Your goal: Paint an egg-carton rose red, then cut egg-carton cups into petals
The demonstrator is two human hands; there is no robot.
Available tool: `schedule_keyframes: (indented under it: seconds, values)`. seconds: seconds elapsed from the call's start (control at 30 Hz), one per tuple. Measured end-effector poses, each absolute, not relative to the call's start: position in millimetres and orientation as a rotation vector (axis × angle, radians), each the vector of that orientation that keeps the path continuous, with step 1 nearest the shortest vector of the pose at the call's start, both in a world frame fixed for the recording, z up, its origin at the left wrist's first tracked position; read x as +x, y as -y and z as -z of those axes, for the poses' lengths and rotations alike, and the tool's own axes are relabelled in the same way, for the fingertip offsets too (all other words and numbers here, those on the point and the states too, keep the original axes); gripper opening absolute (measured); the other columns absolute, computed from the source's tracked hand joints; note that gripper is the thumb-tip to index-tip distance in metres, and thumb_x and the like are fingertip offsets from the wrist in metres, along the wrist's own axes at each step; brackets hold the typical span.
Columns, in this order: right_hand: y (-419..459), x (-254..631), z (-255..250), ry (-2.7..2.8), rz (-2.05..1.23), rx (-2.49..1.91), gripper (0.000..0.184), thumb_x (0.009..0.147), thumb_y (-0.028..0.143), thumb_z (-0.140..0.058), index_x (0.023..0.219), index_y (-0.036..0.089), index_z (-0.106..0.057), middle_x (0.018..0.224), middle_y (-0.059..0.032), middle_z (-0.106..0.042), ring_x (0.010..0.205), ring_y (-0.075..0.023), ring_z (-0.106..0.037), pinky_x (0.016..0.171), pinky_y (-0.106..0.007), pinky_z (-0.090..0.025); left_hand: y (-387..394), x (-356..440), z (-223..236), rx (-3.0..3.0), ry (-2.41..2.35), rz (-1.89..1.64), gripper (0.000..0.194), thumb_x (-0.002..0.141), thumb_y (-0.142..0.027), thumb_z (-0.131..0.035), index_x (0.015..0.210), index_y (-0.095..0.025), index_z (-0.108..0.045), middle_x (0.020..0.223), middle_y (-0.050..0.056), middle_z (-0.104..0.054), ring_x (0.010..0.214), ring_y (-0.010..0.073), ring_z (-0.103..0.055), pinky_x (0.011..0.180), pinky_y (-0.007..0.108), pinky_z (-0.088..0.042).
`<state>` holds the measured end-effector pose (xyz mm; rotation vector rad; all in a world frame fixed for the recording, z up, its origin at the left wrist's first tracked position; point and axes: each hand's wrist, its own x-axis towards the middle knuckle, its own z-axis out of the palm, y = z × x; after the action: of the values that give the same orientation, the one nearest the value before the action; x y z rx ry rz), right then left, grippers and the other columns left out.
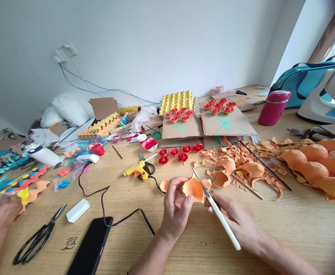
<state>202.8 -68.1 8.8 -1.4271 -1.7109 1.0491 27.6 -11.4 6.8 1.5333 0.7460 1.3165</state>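
My left hand [176, 208] grips an orange egg-carton cup [194, 190] with a ragged rim, thumb in front and fingers behind. My right hand [232, 217] holds white-handled scissors [223, 221], seen nearly edge-on, with the loops hidden. Their thin metal blades lie against the cup's right rim, pointing up and away from me. Just beyond are orange cut cups [224, 178] and a heap of carton scraps [241, 152]. Several red paper roses [182, 157] stand on the wooden table behind the cup.
A yellow glue gun [138, 170] with its cord lies left of my hands. Nearer are a black phone [89, 246] and black scissors [38, 238]. Another person's hand [4, 210] rests on a coloured carton strip. Orange egg trays [322, 164] and a magenta bottle [274, 108] stand right.
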Motion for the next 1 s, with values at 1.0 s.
schedule_keyframes:
  seconds: [1.0]
  values:
    - [64.6, 203.6, -3.1, 1.626, -1.064, -1.416, 0.042, 0.095, 0.058, -0.041, 0.078, 0.021, -0.049, 0.069, 0.0019, -0.049, 0.065, -0.0145, -0.044, 0.058, -0.027, -0.035, 5.4, 31.4, -3.5, 1.093, -0.67, -1.209, 0.027, 0.092, -0.041, -0.058, 0.114, -0.026, -0.06, 0.109, 0.003, -0.057, 0.091, 0.0157, -0.057, 0.074, 0.024, -0.051]
